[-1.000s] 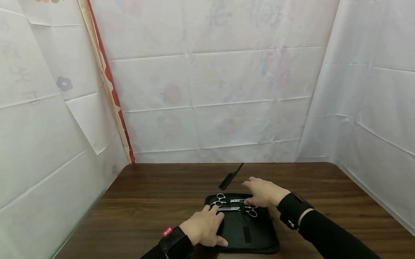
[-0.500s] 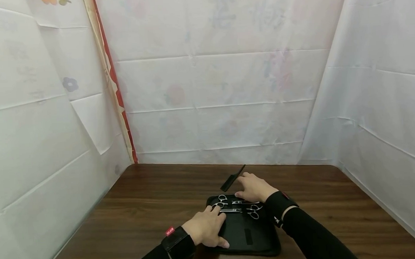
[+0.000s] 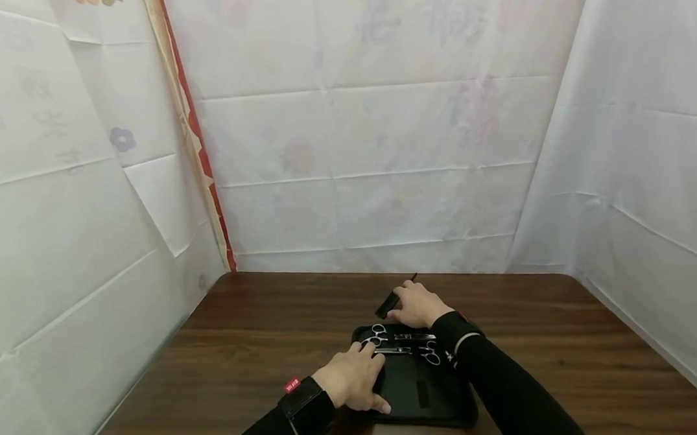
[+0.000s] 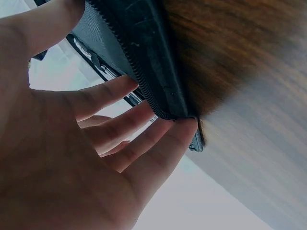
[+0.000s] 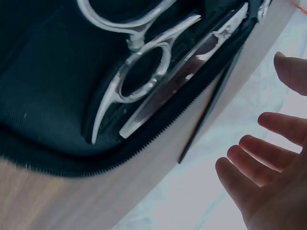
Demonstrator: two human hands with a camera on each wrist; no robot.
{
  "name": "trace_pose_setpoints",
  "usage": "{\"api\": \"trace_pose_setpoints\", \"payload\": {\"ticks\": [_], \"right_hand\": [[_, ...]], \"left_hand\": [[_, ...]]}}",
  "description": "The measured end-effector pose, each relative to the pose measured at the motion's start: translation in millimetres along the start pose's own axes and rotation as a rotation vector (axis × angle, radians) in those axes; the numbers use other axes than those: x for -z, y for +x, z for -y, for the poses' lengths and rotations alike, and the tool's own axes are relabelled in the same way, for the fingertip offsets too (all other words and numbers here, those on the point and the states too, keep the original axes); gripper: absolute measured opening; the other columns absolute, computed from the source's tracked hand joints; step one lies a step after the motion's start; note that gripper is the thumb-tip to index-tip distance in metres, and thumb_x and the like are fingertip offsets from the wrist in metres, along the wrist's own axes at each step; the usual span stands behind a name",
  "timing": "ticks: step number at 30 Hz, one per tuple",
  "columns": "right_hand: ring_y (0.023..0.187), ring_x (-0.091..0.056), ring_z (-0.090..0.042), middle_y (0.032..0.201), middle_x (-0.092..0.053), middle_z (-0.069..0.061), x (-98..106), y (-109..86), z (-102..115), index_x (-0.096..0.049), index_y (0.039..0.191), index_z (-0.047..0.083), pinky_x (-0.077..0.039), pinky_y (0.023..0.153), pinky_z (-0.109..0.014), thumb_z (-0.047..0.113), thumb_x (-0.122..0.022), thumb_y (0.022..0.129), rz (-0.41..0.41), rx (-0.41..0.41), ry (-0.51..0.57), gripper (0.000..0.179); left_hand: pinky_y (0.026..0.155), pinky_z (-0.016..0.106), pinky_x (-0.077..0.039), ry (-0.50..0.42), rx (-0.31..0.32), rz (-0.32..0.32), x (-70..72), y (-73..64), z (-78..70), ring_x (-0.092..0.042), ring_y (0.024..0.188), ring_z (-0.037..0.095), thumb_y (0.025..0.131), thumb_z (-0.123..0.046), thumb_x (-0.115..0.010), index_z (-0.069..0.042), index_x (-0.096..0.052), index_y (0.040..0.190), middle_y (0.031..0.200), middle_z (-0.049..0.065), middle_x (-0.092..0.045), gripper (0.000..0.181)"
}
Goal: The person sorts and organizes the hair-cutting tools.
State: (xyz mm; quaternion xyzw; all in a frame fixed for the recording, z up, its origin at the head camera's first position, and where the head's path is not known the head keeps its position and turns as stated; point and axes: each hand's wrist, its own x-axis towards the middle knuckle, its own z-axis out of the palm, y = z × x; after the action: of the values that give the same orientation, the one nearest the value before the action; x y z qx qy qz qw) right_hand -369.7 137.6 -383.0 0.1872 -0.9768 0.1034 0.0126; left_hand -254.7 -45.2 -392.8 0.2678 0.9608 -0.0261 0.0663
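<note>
From the R wrist cam we see a black fabric case point(image 5: 43, 91) filling most of the upper L, edged w/ a curved black toothed zip point(image 5: 76, 174). Inside, we've got shiny silver metal scissors point(image 5: 135, 44), two finger rings showing, the upper one cut off by the frame. A long, flat silver metal blade point(image 5: 158, 96) lies diag. btwn the lower ring & the zip. Just past the zip, a slim straight black rod point(image 5: 202, 120) slants down-L. At R edge we see a bare right hand point(image 5: 276, 187), fingers extended & slightly spread, thumb uppermost, w/ a gap btwn fingertips & rod. Bkgd: pale wood-grain table point(image 5: 72, 201), bluish-white cloth point(image 5: 201, 191).
</note>
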Motion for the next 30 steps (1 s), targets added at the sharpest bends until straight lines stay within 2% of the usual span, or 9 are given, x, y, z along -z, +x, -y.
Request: {"api": "trace_pose_setpoints", "payload": {"ticks": [10,16,20,24,30], "right_hand": [[0.143,-0.037,-0.043,0.155,-0.039,-0.023,-14,13.3,-7,-0.048,0.150,0.003,-0.037,0.109,-0.058,0.040,-0.059,0.103,0.064,-0.049,0.022,0.060],[0.149,-0.027,-0.042,0.162,-0.029,-0.023,-10,16.2,2,-0.040,0.156,0.008,-0.028,0.114,-0.060,0.046,-0.050,0.106,0.182,-0.062,0.038,0.064],[0.151,-0.025,-0.040,0.164,-0.026,-0.022,-11,15.7,3,-0.038,0.158,0.010,-0.026,0.116,-0.059,0.047,-0.047,0.107,0.223,-0.078,0.030,0.064],[0.151,-0.025,-0.038,0.163,-0.027,-0.022,-13,16.4,0,-0.039,0.158,0.012,-0.026,0.117,-0.058,0.047,-0.048,0.106,0.233,-0.084,0.016,0.063],[0.148,-0.032,-0.037,0.159,-0.037,-0.021,-17,18.7,-6,-0.047,0.153,0.010,-0.030,0.115,-0.055,0.048,-0.048,0.106,0.225,-0.077,-0.019,0.060]], "left_hand": [[0.091,0.045,-0.054,0.002,0.001,0.006,1.5,2.6,-1.7,-0.050,0.129,0.025,0.078,-0.067,-0.077,-0.020,-0.061,0.134,0.138,0.002,-0.053,0.075],[0.091,0.046,-0.054,0.000,0.019,0.013,0.0,3.9,-0.3,-0.050,0.129,0.024,0.077,-0.067,-0.077,-0.021,-0.060,0.136,0.140,0.001,-0.052,0.076],[0.091,0.046,-0.054,-0.001,0.019,0.010,-1.8,3.1,-0.3,-0.050,0.128,0.024,0.077,-0.067,-0.077,-0.022,-0.060,0.135,0.140,0.001,-0.052,0.076],[0.091,0.046,-0.054,-0.006,0.014,0.012,-1.6,3.2,-0.9,-0.050,0.128,0.023,0.078,-0.066,-0.077,-0.022,-0.060,0.135,0.140,0.001,-0.052,0.075],[0.089,0.046,-0.054,-0.001,0.019,0.013,-0.6,2.8,-2.0,-0.051,0.126,0.023,0.077,-0.067,-0.077,-0.022,-0.061,0.133,0.139,0.001,-0.052,0.074]]}}
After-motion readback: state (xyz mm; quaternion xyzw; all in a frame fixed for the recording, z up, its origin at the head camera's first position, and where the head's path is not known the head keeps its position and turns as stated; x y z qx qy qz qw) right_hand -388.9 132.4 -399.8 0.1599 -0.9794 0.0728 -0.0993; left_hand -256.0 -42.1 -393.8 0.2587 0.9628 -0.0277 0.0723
